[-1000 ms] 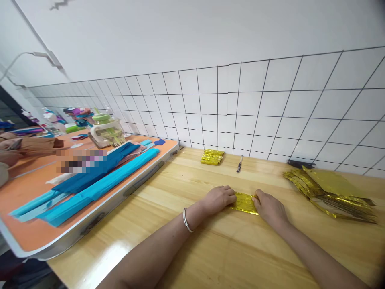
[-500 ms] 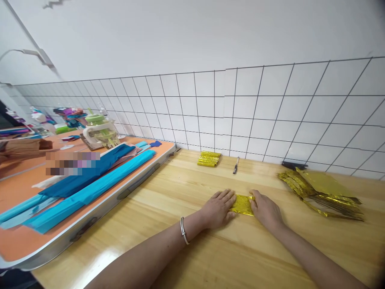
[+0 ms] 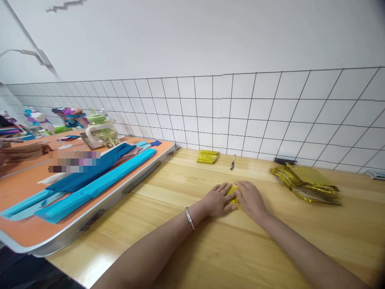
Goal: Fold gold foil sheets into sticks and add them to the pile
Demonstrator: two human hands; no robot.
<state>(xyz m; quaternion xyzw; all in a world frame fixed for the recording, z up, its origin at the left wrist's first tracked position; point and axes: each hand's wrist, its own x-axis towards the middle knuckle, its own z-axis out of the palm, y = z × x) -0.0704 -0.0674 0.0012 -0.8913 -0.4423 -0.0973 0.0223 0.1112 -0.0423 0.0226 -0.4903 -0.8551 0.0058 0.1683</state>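
Note:
A small piece of shiny gold foil paper (image 3: 233, 194) lies on the wooden table, mostly covered by my two hands. My left hand (image 3: 217, 199), with a silver bangle at the wrist, rests palm down with its fingers spread over the left part of the foil. From the other side, my right hand (image 3: 250, 200) has its fingers bent together on the foil's right edge, which is folded over toward the left. Beyond the hands lie several gold foil rolls (image 3: 207, 157) side by side, and a pen-like object (image 3: 233, 162).
At the right lies a loose stack of gold foil sheets (image 3: 313, 184), with a black object (image 3: 285, 161) behind it. On the left, an orange-topped table (image 3: 27, 235) carries blue folded material (image 3: 102, 180) and a green-lidded jug (image 3: 102, 130). A white gridded wall (image 3: 198, 112) stands behind.
My right hand has moved left, carrying the foil's right edge toward my left hand, so less foil shows between them. My left hand stays on the foil. The view has shifted slightly.

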